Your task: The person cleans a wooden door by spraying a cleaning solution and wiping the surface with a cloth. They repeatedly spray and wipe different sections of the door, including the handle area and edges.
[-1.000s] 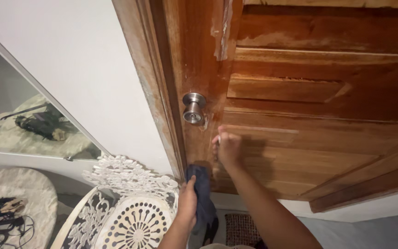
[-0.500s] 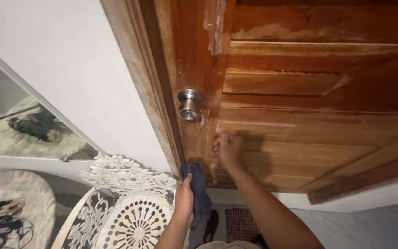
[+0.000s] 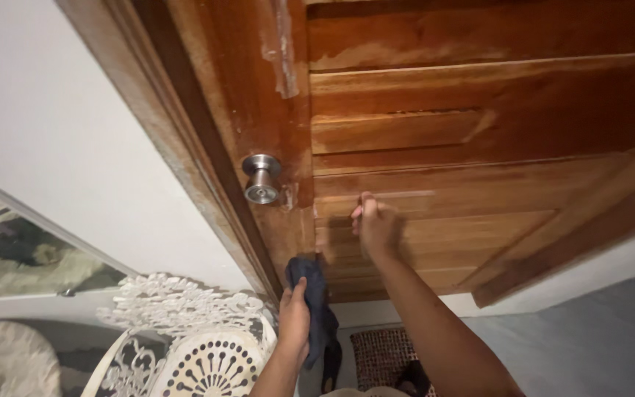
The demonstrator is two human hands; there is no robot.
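Two hands are on the job. My right hand (image 3: 375, 226) is curled with fingertips pressed together against the door (image 3: 479, 147), on a lower panel just right of the stile; I cannot tell whether it pinches anything. My left hand (image 3: 295, 316) is closed around a dark cloth (image 3: 313, 294), which hangs at the door's lower edge, touching the wood below the knob (image 3: 261, 179).

As I judge it, little looks finished: the wood shows pale, worn patches and flaking finish near the top of the stile and beside the knob, while the panels under my hand look smoother.

The door is reddish-brown, in a scuffed frame (image 3: 185, 169). Left of it are a white wall (image 3: 53, 147), a mirror (image 3: 23, 257) and an ornate white chair (image 3: 200, 345); a woven mat (image 3: 380, 360) lies on the grey floor (image 3: 589, 331).
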